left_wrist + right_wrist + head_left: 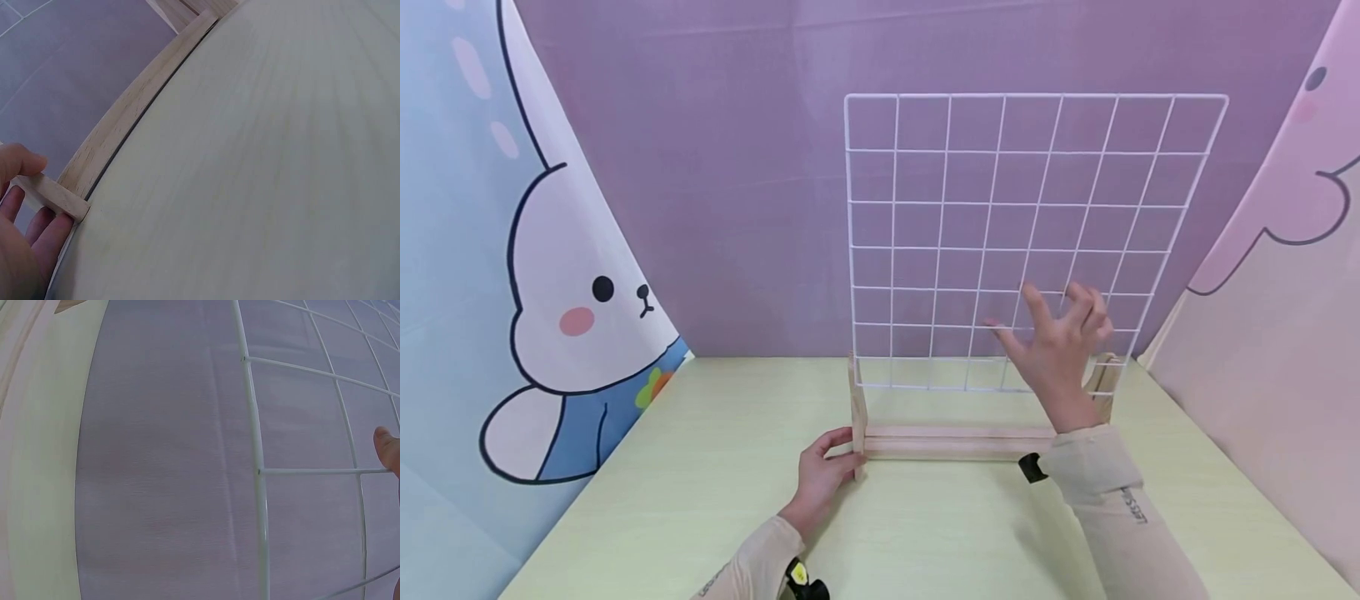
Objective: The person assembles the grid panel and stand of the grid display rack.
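Grid point(1039, 204) of white wire stands upright above the rails of a wooden stand point(955, 448), its lower edge seen to span from one upright to the other. The right hand point(1060, 342) is at the lower right part of the mesh, thumb and fingers spread wide; its wrist view catches little more than the thumb beside a wire, so I cannot tell whether that grip closes on the mesh or only pushes at it. The left hand point(823, 471) has a narrow grip on the left end of the stand, pinching the wood between thumb and fingers. Both arms wear beige sleeves point(1127, 533), with a black device point(1033, 467) at each wrist. The stand rests on a pale yellow table point(662, 500). Beyond it hangs a purple backdrop point(737, 183), with a rabbit drawing point(576, 258) on blue at the left and a pink and cream panel point(1292, 333) at the right.
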